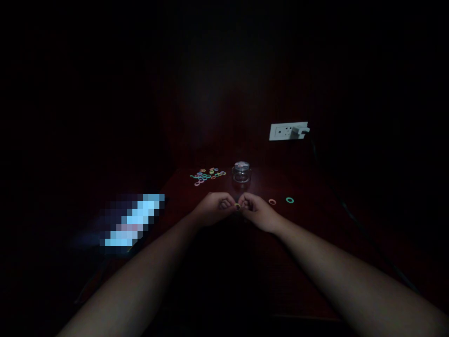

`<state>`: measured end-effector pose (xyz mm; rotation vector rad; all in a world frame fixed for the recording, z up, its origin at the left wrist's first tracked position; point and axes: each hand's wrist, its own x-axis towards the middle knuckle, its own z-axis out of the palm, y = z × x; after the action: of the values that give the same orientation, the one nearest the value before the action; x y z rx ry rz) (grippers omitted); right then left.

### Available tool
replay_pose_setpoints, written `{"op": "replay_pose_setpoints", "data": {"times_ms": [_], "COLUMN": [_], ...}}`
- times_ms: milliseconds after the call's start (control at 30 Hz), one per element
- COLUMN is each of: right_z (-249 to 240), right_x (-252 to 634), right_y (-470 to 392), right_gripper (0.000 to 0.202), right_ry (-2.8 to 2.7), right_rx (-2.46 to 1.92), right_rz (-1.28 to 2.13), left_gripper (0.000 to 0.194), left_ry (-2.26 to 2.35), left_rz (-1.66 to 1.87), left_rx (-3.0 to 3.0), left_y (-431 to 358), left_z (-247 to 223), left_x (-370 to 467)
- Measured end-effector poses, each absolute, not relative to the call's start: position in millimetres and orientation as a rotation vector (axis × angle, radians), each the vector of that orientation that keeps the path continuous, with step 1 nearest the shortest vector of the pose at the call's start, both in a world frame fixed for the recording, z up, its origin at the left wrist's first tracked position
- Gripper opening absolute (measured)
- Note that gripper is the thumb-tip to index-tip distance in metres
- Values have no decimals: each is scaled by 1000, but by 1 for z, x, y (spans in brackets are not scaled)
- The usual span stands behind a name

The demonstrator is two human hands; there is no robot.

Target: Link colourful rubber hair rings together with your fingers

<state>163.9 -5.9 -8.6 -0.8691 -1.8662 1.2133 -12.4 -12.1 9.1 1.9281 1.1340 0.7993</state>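
Observation:
Between my two hands is a small yellowish hair tie (pixel 237 206), a ring pinched from both sides. My left hand (pixel 215 208) is closed on its left edge, and my right hand (pixel 257 211) is closed on its right edge. Just right of my right hand lie an orange-pink hair tie (pixel 272 201) and a green hair tie (pixel 289 200), flat and apart from each other. A loose pile of several coloured hair ties (pixel 203 177) is spread beyond my left hand. Straight past my hands stands a clear lidded jar (pixel 242 174); its contents are too dark to make out.
A dark red table (pixel 301 262) lies under my arms. On the left a lit screen (pixel 135 222) is blurred out. A white wall socket (pixel 288 131) holds a plug (pixel 300 130), and a dark cable (pixel 351 214) runs down the right side. The surroundings are very dark.

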Motion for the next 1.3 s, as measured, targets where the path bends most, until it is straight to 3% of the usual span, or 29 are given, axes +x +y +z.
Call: {"op": "replay_pose_setpoints", "data": {"times_ms": [1300], "right_z": [-7], "right_x": [163], "right_y": [-7], "right_gripper": [6], "right_ry": [-1911], "right_rx": [-950], "right_rz": [1080], "left_gripper": [26], "left_ry": [1078], "left_rz": [799], "left_rx": [1930], "left_y": [-12], "left_z": [8], "left_x": [-13]}}
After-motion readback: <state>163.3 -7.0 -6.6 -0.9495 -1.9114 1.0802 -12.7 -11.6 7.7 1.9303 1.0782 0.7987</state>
